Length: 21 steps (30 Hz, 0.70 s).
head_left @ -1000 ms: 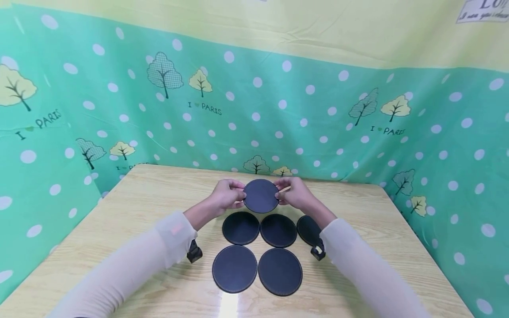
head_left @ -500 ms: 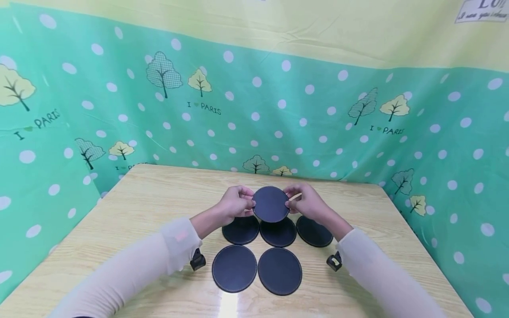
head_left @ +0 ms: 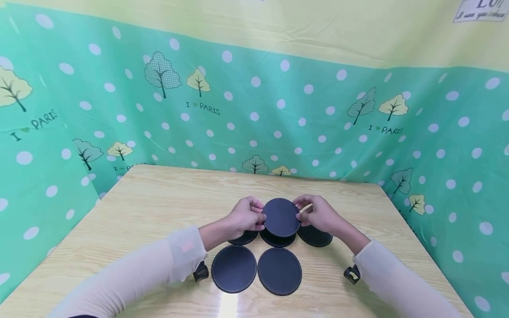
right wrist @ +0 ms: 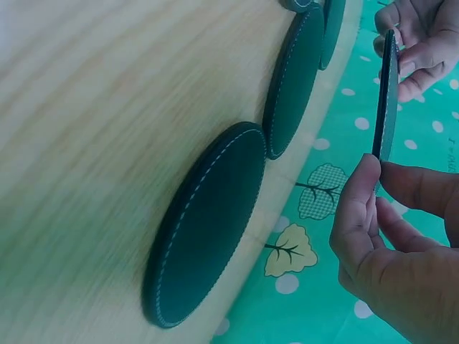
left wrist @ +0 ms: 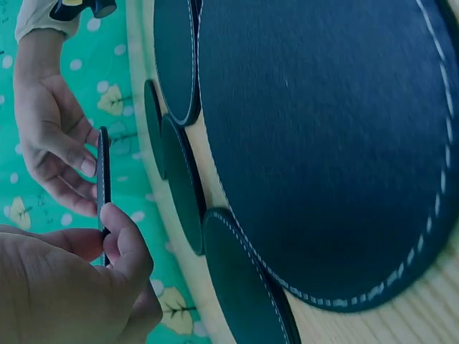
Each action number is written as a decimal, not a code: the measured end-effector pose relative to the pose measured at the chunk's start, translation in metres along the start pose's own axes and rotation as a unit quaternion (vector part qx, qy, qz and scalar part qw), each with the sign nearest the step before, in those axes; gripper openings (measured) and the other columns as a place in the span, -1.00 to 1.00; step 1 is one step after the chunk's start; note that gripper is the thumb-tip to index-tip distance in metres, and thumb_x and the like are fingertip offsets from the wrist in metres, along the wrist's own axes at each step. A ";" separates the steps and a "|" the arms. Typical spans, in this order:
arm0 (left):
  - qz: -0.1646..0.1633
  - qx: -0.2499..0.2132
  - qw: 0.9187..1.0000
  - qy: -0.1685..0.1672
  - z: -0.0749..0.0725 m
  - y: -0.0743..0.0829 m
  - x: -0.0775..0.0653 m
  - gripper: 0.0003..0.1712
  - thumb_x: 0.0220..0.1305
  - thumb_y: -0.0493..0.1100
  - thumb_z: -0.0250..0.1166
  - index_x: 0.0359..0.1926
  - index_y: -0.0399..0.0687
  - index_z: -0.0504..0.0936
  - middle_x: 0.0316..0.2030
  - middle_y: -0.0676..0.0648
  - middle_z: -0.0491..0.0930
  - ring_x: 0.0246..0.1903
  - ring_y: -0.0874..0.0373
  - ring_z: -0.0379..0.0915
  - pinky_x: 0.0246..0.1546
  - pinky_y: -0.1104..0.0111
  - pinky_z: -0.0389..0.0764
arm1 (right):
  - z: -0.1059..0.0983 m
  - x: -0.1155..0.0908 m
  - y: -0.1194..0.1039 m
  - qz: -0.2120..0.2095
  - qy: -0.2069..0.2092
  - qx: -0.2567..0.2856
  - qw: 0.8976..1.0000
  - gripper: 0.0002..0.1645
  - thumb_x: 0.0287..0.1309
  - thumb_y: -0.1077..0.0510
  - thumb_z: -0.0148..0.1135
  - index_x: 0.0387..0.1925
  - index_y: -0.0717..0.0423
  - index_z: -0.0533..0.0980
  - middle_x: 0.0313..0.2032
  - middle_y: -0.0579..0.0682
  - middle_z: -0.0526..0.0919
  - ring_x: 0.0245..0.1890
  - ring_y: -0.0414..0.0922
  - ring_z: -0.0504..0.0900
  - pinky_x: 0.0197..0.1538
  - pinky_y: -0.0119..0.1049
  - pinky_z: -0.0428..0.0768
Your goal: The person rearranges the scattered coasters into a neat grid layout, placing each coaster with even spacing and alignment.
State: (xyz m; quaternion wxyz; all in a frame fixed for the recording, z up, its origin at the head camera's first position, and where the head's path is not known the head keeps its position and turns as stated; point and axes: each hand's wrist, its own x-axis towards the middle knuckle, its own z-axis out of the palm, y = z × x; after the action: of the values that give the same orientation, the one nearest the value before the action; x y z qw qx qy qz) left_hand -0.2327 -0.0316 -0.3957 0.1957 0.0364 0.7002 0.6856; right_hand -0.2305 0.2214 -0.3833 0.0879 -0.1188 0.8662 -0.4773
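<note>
Between both hands a round black coaster (head_left: 281, 217) with a stitched edge is held above the table. My left hand (head_left: 247, 216) pinches its left edge between thumb and fingers, and my right hand (head_left: 317, 213) pinches the opposite edge. The wrist views show this held coaster (left wrist: 104, 168) edge-on, apart from the tabletop. Below it lies a row of three like coasters: the middle one (head_left: 277, 240) is mostly covered by the held one, the left one (head_left: 243, 239) is partly behind my left hand, and the right one (head_left: 316, 236) shows more fully.
Nearer the front, two more black coasters, a left one (head_left: 234, 269) and a right one (head_left: 280, 271), lie side by side on the pale wooden table (head_left: 159, 194). A green dotted curtain (head_left: 222, 110) hangs behind the table and along its sides.
Both hands have moved the held coaster rightward and toward the front, from behind the row of three to over its middle coaster. The coasters on the table stay where they were.
</note>
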 end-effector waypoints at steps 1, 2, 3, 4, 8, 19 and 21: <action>-0.001 0.000 1.000 -0.004 0.002 -0.001 -0.001 -0.66 0.31 -0.56 0.23 0.04 -0.32 0.40 -0.18 -0.15 0.36 -0.29 0.07 0.48 -0.28 0.32 0.78 | -0.001 -0.002 0.000 0.002 0.000 -0.001 1.000 -0.57 0.30 0.46 0.23 0.19 0.35 0.50 -0.02 0.26 0.53 -0.21 -0.02 0.70 -0.21 -0.19 0.81; -0.004 0.000 1.000 -0.008 0.003 -0.001 -0.001 -0.66 0.31 -0.56 0.23 0.04 -0.32 0.39 -0.17 -0.15 0.35 -0.28 0.07 0.47 -0.28 0.32 0.78 | -0.003 -0.004 0.001 0.004 -0.003 -0.001 1.000 -0.57 0.30 0.46 0.22 0.20 0.34 0.50 -0.01 0.26 0.53 -0.20 -0.03 0.70 -0.20 -0.19 0.81; -0.006 0.000 1.000 -0.012 0.004 -0.002 -0.002 -0.66 0.32 -0.56 0.24 0.04 -0.32 0.39 -0.17 -0.15 0.35 -0.28 0.06 0.47 -0.27 0.31 0.78 | -0.004 -0.007 0.001 0.005 -0.004 0.000 1.000 -0.57 0.30 0.46 0.22 0.20 0.34 0.50 -0.02 0.25 0.52 -0.20 -0.03 0.70 -0.20 -0.19 0.81; -0.008 -0.001 1.000 -0.016 0.006 -0.002 -0.003 -0.66 0.32 -0.55 0.24 0.04 -0.31 0.39 -0.17 -0.15 0.35 -0.28 0.06 0.47 -0.26 0.31 0.78 | -0.005 -0.009 0.002 0.008 -0.004 0.002 1.000 -0.56 0.30 0.46 0.22 0.20 0.33 0.50 -0.02 0.25 0.52 -0.20 -0.03 0.69 -0.20 -0.18 0.81; -0.014 -0.005 0.999 -0.029 0.013 -0.004 -0.006 -0.64 0.30 -0.56 0.25 0.05 -0.32 0.39 -0.16 -0.15 0.35 -0.27 0.05 0.47 -0.26 0.30 0.79 | -0.009 -0.018 0.003 0.015 -0.013 0.011 1.000 -0.54 0.30 0.46 0.23 0.22 0.34 0.48 -0.04 0.24 0.50 -0.23 -0.03 0.68 -0.19 -0.15 0.81; -0.014 -0.011 0.999 -0.043 0.033 -0.010 -0.013 -0.55 0.25 -0.61 0.24 0.11 -0.28 0.41 -0.19 -0.16 0.36 -0.35 0.06 0.50 -0.33 0.28 0.80 | -0.019 -0.039 0.009 0.029 -0.034 0.026 0.999 -0.49 0.28 0.48 0.21 0.25 0.35 0.43 -0.08 0.24 0.45 -0.28 0.01 0.63 -0.24 -0.13 0.80; -0.015 -0.007 0.999 -0.046 0.037 -0.011 -0.014 -0.52 0.24 -0.61 0.24 0.13 -0.25 0.41 -0.22 -0.15 0.37 -0.38 0.06 0.51 -0.34 0.29 0.80 | -0.021 -0.042 0.011 0.030 -0.040 0.024 0.998 -0.48 0.28 0.49 0.18 0.27 0.35 0.42 -0.08 0.23 0.45 -0.28 0.01 0.62 -0.25 -0.13 0.80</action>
State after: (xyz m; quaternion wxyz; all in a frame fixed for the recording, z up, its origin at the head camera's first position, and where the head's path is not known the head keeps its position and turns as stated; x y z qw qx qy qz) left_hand -0.2049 -0.0016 -0.4030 0.2382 0.0565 0.6858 0.6854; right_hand -0.1970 0.2560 -0.3799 0.1398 -0.1092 0.8533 -0.4903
